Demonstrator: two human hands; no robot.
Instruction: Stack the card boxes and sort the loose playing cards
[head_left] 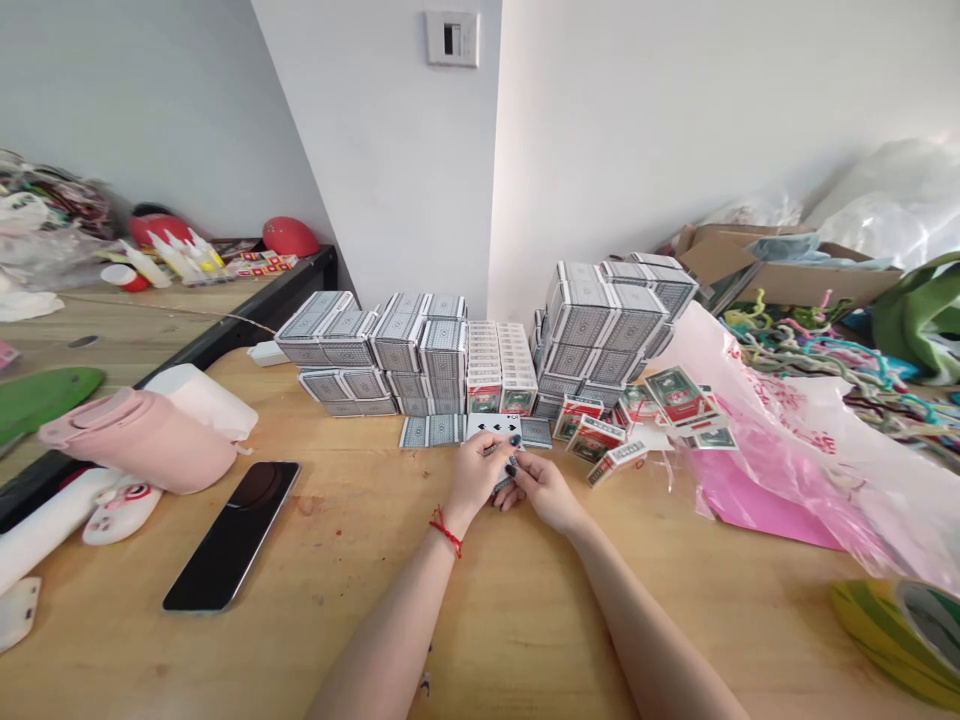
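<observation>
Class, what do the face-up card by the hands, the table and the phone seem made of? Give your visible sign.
Card: probably smooth, coated paper; it looks thin, flat and crisply printed.
Table: wood or wood-look board, slight sheen; faint grain and pale brown colour suggest it.
Phone: likely glass in front, glossy black; it shows a reflection.

Bare forearms [390, 628], thin red cord bracelet [445, 533], fingers [491, 442] with dark-painted nails [515, 440]
</observation>
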